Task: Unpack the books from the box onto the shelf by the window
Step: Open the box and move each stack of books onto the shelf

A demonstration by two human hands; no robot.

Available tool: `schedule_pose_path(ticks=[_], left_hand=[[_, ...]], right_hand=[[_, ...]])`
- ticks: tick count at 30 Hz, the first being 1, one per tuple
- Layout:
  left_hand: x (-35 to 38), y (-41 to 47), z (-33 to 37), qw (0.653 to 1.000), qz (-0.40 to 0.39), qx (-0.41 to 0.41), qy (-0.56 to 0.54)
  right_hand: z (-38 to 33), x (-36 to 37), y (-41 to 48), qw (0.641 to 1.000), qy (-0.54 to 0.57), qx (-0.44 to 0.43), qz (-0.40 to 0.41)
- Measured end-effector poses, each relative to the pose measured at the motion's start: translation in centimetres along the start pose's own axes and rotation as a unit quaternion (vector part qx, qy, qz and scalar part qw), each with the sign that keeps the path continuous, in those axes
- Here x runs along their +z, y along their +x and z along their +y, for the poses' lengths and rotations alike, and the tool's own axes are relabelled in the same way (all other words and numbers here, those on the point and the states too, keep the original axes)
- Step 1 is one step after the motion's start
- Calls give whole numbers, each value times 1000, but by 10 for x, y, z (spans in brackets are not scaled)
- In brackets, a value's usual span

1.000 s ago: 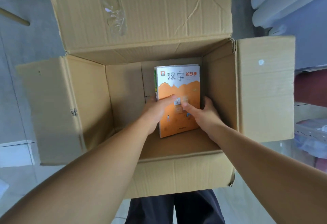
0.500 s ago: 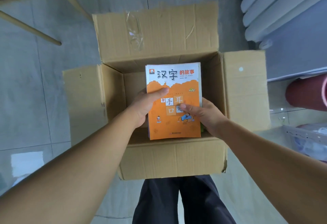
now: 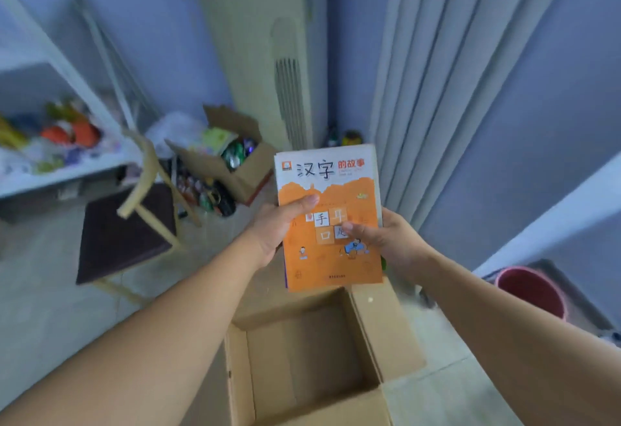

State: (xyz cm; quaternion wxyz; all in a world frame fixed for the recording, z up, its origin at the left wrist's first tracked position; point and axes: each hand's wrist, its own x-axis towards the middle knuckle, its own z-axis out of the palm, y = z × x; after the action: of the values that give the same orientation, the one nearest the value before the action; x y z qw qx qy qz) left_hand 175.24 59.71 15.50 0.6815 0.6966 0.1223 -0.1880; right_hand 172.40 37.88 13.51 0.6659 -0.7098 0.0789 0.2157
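Now both the left hand (image 3: 274, 227) and right hand (image 3: 391, 240) clamp the book stack (image 3: 331, 224) above the cardboard box (image 3: 376, 331); lower books could slip out.

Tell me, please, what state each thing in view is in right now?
Stack of books: lifted clear of the box, orange cover up.
Left hand: gripping the stack's left edge.
Right hand: gripping its right edge.
Cardboard box: open, looks empty.
Second box: open, full of items.

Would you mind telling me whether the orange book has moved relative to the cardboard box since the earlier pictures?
Yes. The orange book, held in both hands, has risen out of the cardboard box and now sits above its far rim.
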Motion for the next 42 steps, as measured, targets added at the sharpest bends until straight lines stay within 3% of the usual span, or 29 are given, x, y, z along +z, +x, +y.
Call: schedule_pose_path(ticks=[4,8,16,24,34,42], left_hand=[[45,-32,117,993,-71,93,21],[110,-75,192,971,-154,181,31],[274,-190,242,896,-345,270,69],[464,-358,187,777,-556,284,86],[668,-625,35,702,-667,232,91],[788,-768,-53,645,-732,182,121]], right_hand=[[-99,-41,-66,992,-5,-96,79],[-151,-89,-147,971,-7,-169,171],[-147,-172,-347,899,9,-230,372],[-52,-227,-592,805,34,-230,546],[104,-245,-914,699,34,-170,694],[205,-271,-1073,637,74,-150,752]])
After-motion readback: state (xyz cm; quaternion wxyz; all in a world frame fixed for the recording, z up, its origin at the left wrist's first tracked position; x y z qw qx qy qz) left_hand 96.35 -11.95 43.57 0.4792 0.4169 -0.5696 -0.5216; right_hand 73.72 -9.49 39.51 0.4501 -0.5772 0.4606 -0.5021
